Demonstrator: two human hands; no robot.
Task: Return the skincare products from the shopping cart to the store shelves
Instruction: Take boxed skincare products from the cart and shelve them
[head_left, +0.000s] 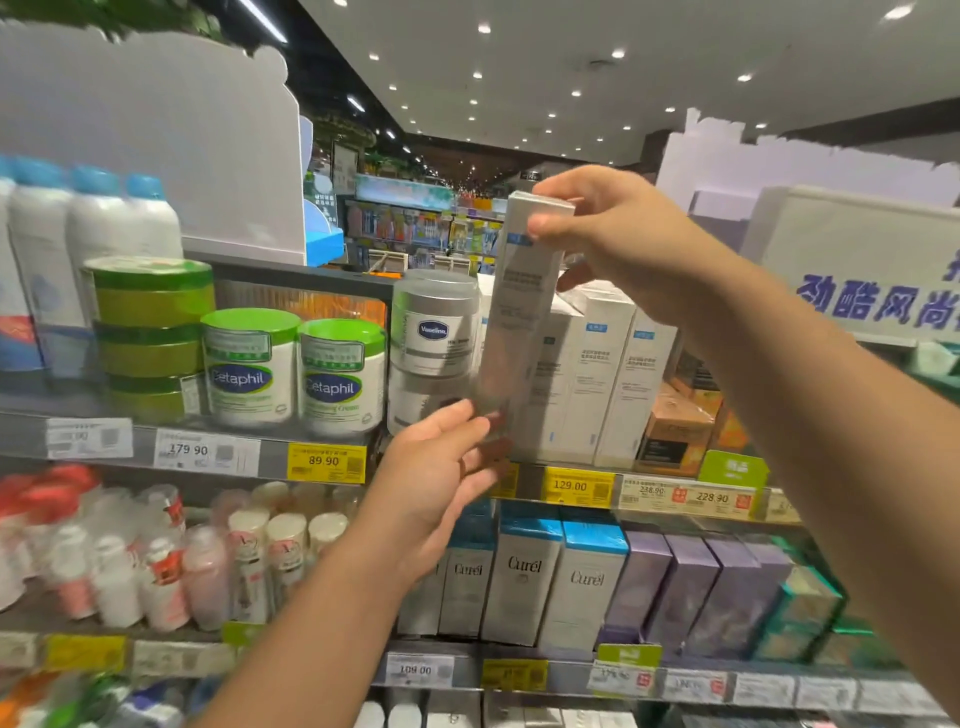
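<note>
Head view: right hand (618, 234) grips white box (524, 291); left hand (441, 478) apparently open, fronting Vaseline jars (434, 322).

Store aisle shelving (322, 470) under a spotlit ceiling (571, 78).

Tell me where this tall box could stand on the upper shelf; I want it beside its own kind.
The one likely gap lies between the Vaseline jars and the row of white boxes, right behind the tall white box that the right hand holds; its depth is hidden. Left of it, Cetaphil tubs and green-lidded tins stand packed. Right, orange boxes fill the shelf.
</note>
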